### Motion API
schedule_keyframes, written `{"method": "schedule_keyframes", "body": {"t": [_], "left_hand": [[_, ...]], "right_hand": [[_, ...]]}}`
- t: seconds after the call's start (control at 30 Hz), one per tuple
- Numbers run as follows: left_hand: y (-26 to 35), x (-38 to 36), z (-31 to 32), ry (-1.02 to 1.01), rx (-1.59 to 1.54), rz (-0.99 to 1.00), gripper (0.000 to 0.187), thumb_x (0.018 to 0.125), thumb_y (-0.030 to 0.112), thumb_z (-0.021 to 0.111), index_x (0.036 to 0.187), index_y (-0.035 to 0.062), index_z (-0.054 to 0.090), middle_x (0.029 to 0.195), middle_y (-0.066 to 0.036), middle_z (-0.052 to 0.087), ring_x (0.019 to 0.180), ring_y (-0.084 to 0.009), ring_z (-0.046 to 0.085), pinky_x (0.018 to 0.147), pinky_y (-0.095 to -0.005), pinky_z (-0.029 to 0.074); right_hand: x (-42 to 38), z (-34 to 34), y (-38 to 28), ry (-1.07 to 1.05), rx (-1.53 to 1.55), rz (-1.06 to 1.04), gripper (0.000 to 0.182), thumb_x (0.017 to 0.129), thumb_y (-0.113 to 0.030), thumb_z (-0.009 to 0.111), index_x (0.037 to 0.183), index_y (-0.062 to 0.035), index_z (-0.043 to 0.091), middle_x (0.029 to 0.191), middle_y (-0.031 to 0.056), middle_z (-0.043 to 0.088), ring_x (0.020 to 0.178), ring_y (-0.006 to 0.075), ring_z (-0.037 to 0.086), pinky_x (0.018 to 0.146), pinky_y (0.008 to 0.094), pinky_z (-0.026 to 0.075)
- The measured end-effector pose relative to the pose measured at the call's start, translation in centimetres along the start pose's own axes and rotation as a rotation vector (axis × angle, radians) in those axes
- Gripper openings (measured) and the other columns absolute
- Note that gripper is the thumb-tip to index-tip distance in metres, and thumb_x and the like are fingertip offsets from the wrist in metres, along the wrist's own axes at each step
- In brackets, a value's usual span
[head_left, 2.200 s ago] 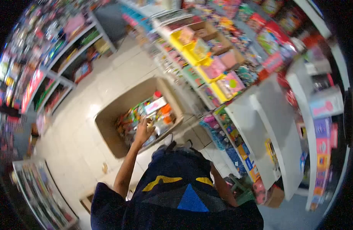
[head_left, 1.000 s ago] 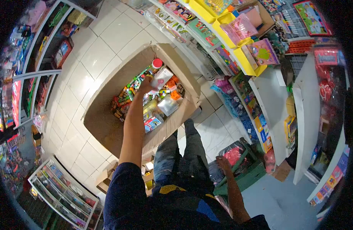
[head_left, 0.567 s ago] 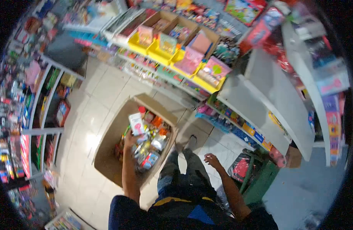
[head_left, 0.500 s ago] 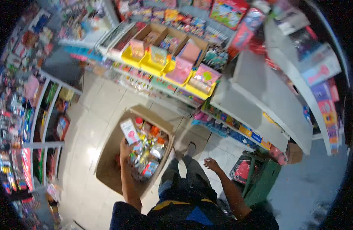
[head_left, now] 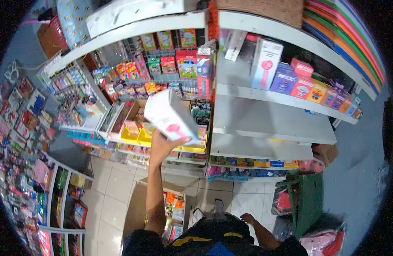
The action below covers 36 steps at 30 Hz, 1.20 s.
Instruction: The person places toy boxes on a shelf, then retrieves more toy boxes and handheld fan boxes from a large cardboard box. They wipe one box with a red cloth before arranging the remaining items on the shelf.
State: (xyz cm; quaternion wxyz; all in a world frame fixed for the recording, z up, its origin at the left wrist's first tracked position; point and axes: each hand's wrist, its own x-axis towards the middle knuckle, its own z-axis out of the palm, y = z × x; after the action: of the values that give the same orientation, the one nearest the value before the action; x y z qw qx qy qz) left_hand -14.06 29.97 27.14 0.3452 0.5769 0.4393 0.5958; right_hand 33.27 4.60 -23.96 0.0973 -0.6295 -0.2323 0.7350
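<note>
My left hand point(head_left: 161, 147) is closed around the lower end of a white fan box point(head_left: 168, 113) with a pink handheld fan printed on it. The box is raised and tilted in front of the yellow bins point(head_left: 132, 137). A similar white fan box point(head_left: 266, 64) stands upright on the upper right shelf. My right hand point(head_left: 248, 219) hangs low near my body with nothing in it, its fingers loosely apart. Below my left arm lies the open cardboard carton point(head_left: 134, 209), holding mixed colourful packages point(head_left: 175, 205) partly hidden by my arm.
Small boxes marked BRICKS point(head_left: 284, 79) line the upper right shelf point(head_left: 230, 90), beside the fan box. Under it are grey shelf boards point(head_left: 264, 123). A green stool-like object point(head_left: 309, 196) stands at the right, and crowded display shelves point(head_left: 55, 200) run along the left.
My left hand has lifted the fan box out of the carton, up to shelf height. The view has tilted up and turned toward the right shelves. My right hand stays low.
</note>
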Motion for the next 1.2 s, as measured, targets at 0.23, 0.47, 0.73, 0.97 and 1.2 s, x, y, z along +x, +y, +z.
{"method": "schedule_keyframes", "body": {"t": [0.23,0.47,0.73,0.97,1.2], "left_hand": [[6.2,11.2,9.0,-0.339,0.128,0.293,0.065,0.062,0.006,0.086,0.118,-0.0016,0.053,0.112,-0.010,0.063,0.103,-0.0159,0.059,0.092,-0.0323,0.048],[5.3,15.3,12.9,-0.438,-0.049,0.235,0.068,0.063,0.002,0.084,0.122,-0.0019,0.051,0.114,-0.009,0.061,0.102,-0.0151,0.058,0.091,-0.0303,0.048],[3.7,18.7,14.5,-0.444,-0.041,0.258,0.060,0.069,0.008,0.082,0.119,-0.0043,0.050,0.109,-0.009,0.061,0.102,-0.0151,0.058,0.090,-0.0293,0.047],[3.4,19.0,15.2,-0.406,0.250,0.384,0.077,0.070,0.023,0.084,0.129,-0.0042,0.044,0.121,-0.014,0.058,0.112,-0.0199,0.054,0.097,-0.0325,0.042],[1.9,18.6,15.3,-0.480,0.069,0.148,0.078,0.066,0.022,0.085,0.129,-0.0046,0.046,0.119,-0.015,0.060,0.110,-0.0216,0.056,0.100,-0.0340,0.039]], "right_hand": [[1.7,-1.3,7.9,0.163,-0.068,-0.622,0.047,0.076,-0.034,0.074,0.114,-0.0105,0.060,0.090,0.0091,0.066,0.073,0.0233,0.064,0.062,0.0410,0.054],[-1.4,0.1,6.9,0.197,0.209,-0.137,0.042,0.077,-0.033,0.072,0.110,-0.0100,0.062,0.091,0.0083,0.066,0.075,0.0229,0.064,0.065,0.0423,0.053],[-1.6,-0.8,7.1,0.169,0.267,-0.058,0.037,0.078,-0.033,0.070,0.106,-0.0095,0.065,0.093,0.0073,0.067,0.077,0.0224,0.063,0.068,0.0437,0.051],[-1.4,-1.4,6.4,0.158,0.301,-0.101,0.033,0.079,-0.032,0.068,0.102,-0.0091,0.067,0.095,0.0065,0.067,0.079,0.0219,0.063,0.071,0.0450,0.050],[-0.8,-1.3,1.0,0.222,0.229,-0.084,0.032,0.082,-0.040,0.061,0.105,-0.0172,0.066,0.099,0.0045,0.064,0.097,0.0227,0.060,0.081,0.0490,0.047]]}}
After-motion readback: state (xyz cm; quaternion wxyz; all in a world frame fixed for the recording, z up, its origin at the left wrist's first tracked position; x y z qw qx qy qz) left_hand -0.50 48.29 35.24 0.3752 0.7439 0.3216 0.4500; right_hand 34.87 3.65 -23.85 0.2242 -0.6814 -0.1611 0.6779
